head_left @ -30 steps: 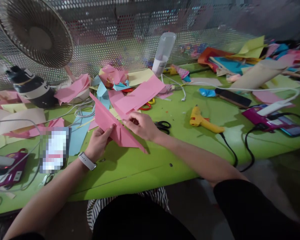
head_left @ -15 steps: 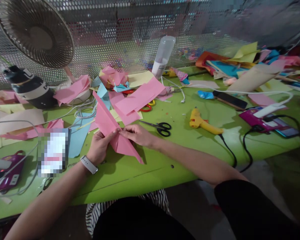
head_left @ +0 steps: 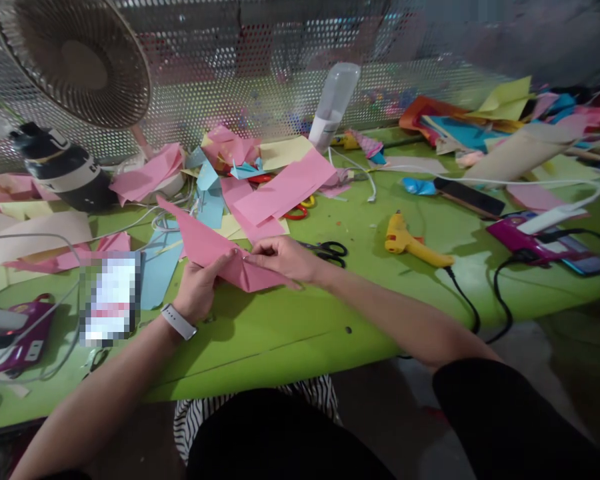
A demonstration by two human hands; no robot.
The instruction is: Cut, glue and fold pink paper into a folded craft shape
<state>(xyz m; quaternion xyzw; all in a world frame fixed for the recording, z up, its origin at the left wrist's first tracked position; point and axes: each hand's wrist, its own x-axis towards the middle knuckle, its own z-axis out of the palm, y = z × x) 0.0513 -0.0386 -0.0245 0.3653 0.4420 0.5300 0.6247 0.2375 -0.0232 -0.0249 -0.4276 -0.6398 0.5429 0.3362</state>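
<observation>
A folded pink paper [head_left: 205, 244] is held above the green table [head_left: 280, 333], one pointed end toward the upper left and the other toward the lower right. My left hand [head_left: 200, 287] grips its lower left side, thumb on top near the middle; a white watch band is on that wrist. The fingers of my right hand [head_left: 283, 259] pinch the paper's middle, close to my left thumb. Black-handled scissors [head_left: 330, 251] lie just beyond my right hand, partly hidden by it.
A yellow glue gun [head_left: 415, 244] lies to the right, its black cord off the front edge. Pink sheets [head_left: 285, 187] and a clear bottle [head_left: 334, 103] are behind my hands. A phone [head_left: 111, 297], fan [head_left: 80, 63] and dark bottle [head_left: 63, 170] stand or lie left.
The pink paper has turned counterclockwise and lies flatter across, its right end raised toward my right hand. Both hands keep their hold. The view has shifted slightly.
</observation>
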